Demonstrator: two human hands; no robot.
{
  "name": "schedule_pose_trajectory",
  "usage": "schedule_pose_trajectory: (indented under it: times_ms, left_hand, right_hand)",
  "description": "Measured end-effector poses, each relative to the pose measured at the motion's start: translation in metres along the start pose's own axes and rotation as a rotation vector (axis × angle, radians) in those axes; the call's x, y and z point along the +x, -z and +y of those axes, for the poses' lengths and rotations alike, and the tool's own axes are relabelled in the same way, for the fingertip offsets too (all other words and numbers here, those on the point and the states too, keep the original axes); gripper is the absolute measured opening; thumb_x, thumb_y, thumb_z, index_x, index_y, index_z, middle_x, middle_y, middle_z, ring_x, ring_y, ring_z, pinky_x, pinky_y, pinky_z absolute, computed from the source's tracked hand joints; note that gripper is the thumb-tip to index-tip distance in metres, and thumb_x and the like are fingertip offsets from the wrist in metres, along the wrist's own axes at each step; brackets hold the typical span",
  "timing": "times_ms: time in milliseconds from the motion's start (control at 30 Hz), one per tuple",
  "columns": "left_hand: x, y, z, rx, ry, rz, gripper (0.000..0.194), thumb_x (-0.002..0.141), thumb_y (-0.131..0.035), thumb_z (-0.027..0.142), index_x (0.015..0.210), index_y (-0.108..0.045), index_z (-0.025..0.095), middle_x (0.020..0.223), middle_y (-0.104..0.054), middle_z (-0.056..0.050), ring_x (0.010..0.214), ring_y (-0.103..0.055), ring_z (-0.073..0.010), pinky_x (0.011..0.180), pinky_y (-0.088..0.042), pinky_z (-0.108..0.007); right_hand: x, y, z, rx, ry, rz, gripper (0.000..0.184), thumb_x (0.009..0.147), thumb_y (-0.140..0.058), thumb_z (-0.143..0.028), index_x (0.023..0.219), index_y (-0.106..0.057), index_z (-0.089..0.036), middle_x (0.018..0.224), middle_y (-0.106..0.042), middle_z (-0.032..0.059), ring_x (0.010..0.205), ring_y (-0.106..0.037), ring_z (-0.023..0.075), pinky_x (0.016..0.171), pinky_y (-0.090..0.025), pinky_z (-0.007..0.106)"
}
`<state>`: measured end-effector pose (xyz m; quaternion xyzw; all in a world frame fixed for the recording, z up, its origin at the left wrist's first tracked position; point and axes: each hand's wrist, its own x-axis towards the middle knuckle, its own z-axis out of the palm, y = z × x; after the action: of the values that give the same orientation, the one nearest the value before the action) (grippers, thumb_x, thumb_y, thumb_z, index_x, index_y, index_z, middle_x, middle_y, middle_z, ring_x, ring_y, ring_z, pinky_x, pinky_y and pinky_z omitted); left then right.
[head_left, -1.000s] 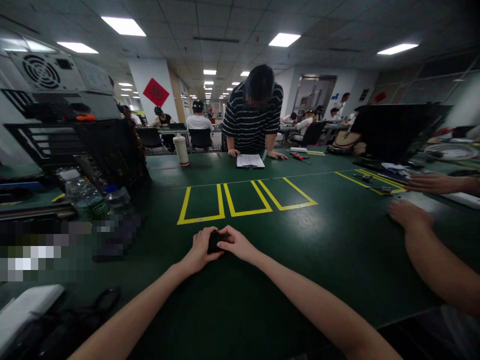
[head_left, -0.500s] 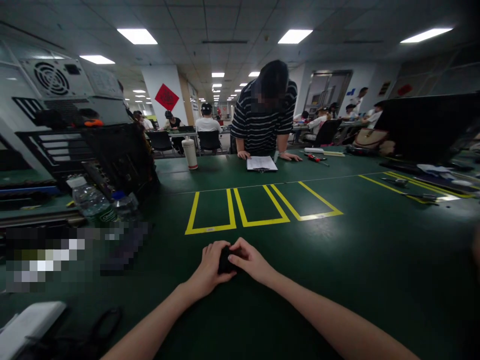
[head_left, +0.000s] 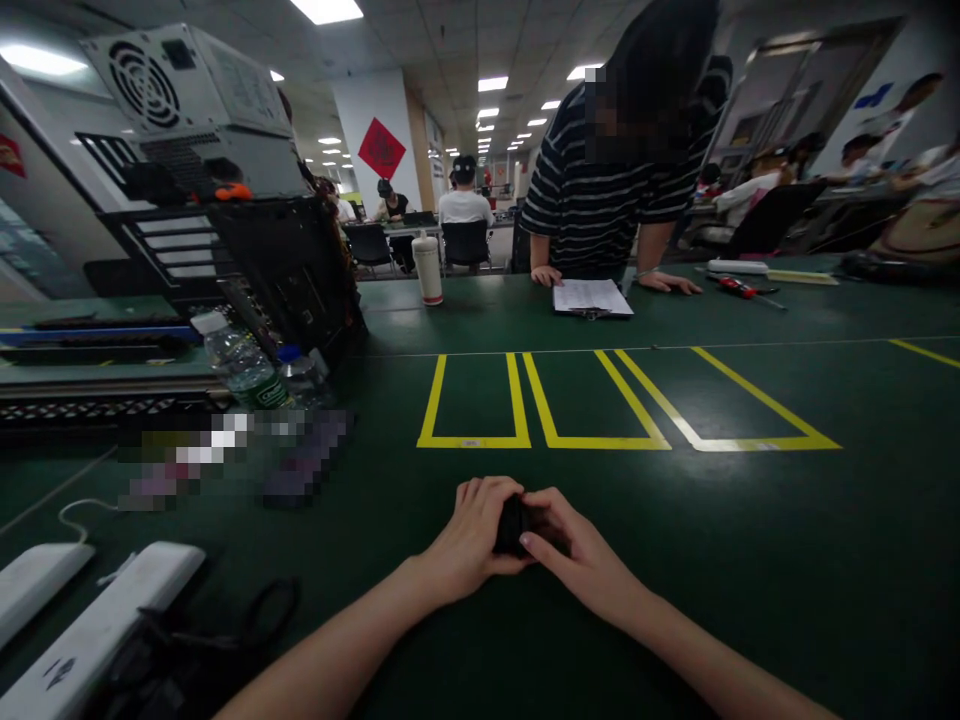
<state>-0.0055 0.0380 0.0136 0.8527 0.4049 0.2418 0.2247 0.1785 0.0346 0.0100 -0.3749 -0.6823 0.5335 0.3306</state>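
Observation:
A small dark black object [head_left: 511,522] is between my hands, low over the green tabletop; its kind cannot be made out, as the fingers cover much of it. My left hand [head_left: 474,530] wraps round its left side, thumb below and fingers over the top. From the right, my right hand [head_left: 581,550] has its bent fingers and thumb against the object's other side. Just beyond the hands, yellow tape outlines [head_left: 474,442] mark the green table [head_left: 675,560].
At left stand water bottles [head_left: 244,365], a dark computer case [head_left: 292,270] and white power strips [head_left: 112,630] with black cables [head_left: 187,640]. Across the table a person in a striped shirt [head_left: 600,200] leans over a clipboard [head_left: 592,298]. A white cup [head_left: 428,270] and red screwdriver [head_left: 739,288] lie further off.
The view has turned left, so the scene and my hands sit further right in the picture. Both hands stay at the black object, and more of the power strips shows.

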Motion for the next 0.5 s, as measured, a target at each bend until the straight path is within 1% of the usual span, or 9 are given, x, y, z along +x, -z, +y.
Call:
schedule_pose_trajectory:
  times_ms: [67, 167, 233, 333, 400, 467, 500]
  left_hand:
    - [0.0004, -0.0011, -0.0020, 0.009, -0.007, 0.004, 0.065, 0.068, -0.070, 0.022, 0.120, -0.032, 0.024, 0.119, -0.044, -0.006, 0.105, -0.044, -0.0243, 0.088, -0.036, -0.039]
    - [0.0015, -0.0016, -0.0035, 0.016, -0.024, 0.010, 0.066, 0.068, -0.071, 0.025, 0.120, -0.032, 0.024, 0.119, -0.044, -0.007, 0.105, -0.044, -0.0247, 0.088, -0.036, -0.040]
    - [0.0024, -0.0015, -0.0037, 0.014, -0.029, 0.011, 0.066, 0.068, -0.071, 0.027, 0.120, -0.031, 0.024, 0.119, -0.044, -0.007, 0.105, -0.044, -0.0249, 0.088, -0.036, -0.040]
    - [0.0033, 0.0000, -0.0023, -0.005, -0.016, 0.004, 0.066, 0.068, -0.071, 0.025, 0.121, -0.031, 0.024, 0.118, -0.044, -0.007, 0.105, -0.044, -0.0248, 0.089, -0.035, -0.040]
    - [0.0034, 0.0016, -0.0012, -0.013, -0.013, -0.036, 0.061, 0.072, -0.067, 0.025, 0.121, -0.031, 0.024, 0.120, -0.044, -0.007, 0.106, -0.043, -0.0251, 0.089, -0.035, -0.040]
    - [0.0034, 0.0028, -0.0009, -0.016, -0.005, -0.040, 0.060, 0.074, -0.066, 0.026, 0.122, -0.030, 0.025, 0.120, -0.043, -0.007, 0.107, -0.043, -0.0262, 0.089, -0.035, -0.042]
    - [0.0033, 0.0031, -0.0010, -0.017, 0.000, -0.033, 0.060, 0.073, -0.066, 0.026, 0.122, -0.030, 0.025, 0.120, -0.043, -0.007, 0.107, -0.043, -0.0267, 0.089, -0.035, -0.042]
  right_hand:
    - [-0.0001, 0.0005, 0.0004, 0.008, -0.002, -0.001, 0.022, 0.083, -0.053, -0.025, 0.104, -0.046, -0.025, 0.103, -0.053, 0.0035, 0.096, -0.056, 0.0190, 0.081, -0.049, 0.035]
    - [0.0017, 0.0011, 0.0014, 0.045, -0.018, 0.002, 0.014, 0.085, -0.050, -0.026, 0.099, -0.048, -0.023, 0.097, -0.055, 0.0029, 0.091, -0.058, 0.0181, 0.078, -0.050, 0.034]
    - [0.0036, 0.0014, 0.0021, 0.060, -0.026, 0.008, 0.013, 0.085, -0.050, -0.026, 0.098, -0.048, -0.022, 0.095, -0.055, 0.0025, 0.089, -0.058, 0.0177, 0.077, -0.050, 0.034]
    - [0.0052, 0.0025, 0.0016, 0.046, -0.050, 0.014, 0.020, 0.084, -0.051, -0.023, 0.104, -0.047, -0.022, 0.101, -0.055, 0.0039, 0.096, -0.056, 0.0185, 0.083, -0.048, 0.036]
    - [0.0047, 0.0041, 0.0001, 0.018, -0.052, 0.010, 0.025, 0.084, -0.052, -0.022, 0.108, -0.045, -0.022, 0.104, -0.054, 0.0050, 0.097, -0.055, 0.0190, 0.083, -0.049, 0.037]
    - [0.0032, 0.0063, -0.0015, -0.046, -0.017, -0.019, 0.022, 0.083, -0.053, -0.021, 0.104, -0.048, -0.021, 0.103, -0.053, 0.0048, 0.097, -0.054, 0.0191, 0.085, -0.048, 0.038]
    - [0.0024, 0.0073, -0.0020, -0.066, 0.008, -0.019, 0.023, 0.081, -0.055, -0.020, 0.104, -0.048, -0.022, 0.104, -0.052, 0.0045, 0.098, -0.054, 0.0193, 0.085, -0.048, 0.038]
